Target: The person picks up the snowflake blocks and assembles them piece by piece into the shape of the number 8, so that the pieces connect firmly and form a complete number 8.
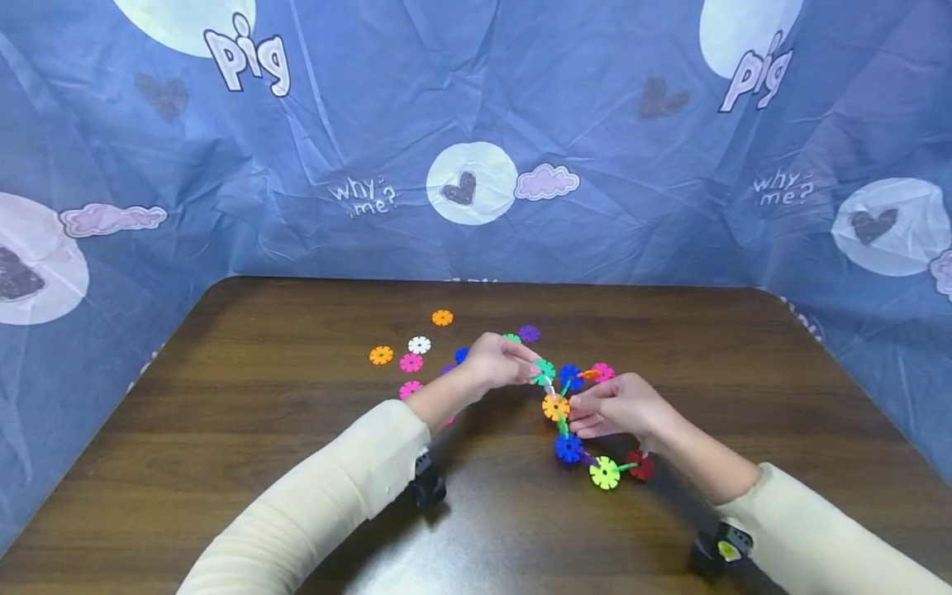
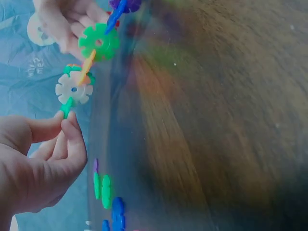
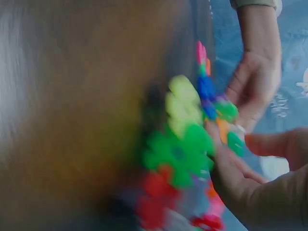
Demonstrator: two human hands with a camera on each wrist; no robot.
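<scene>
My left hand pinches a teal-green snowflake disc between thumb and fingers. In the left wrist view this disc is slotted into a white disc. The white one joins an orange disc, part of a branching chain of slotted discs. My right hand holds the chain beside that orange disc; its exact grip is partly hidden. One branch runs down through a blue disc and a yellow-green disc to a red disc. Another ends in a pink disc.
Loose discs lie left of and behind my left hand: an orange disc, a white disc, a pink disc, a purple disc and several more. Behind the brown wooden table hangs a blue printed cloth.
</scene>
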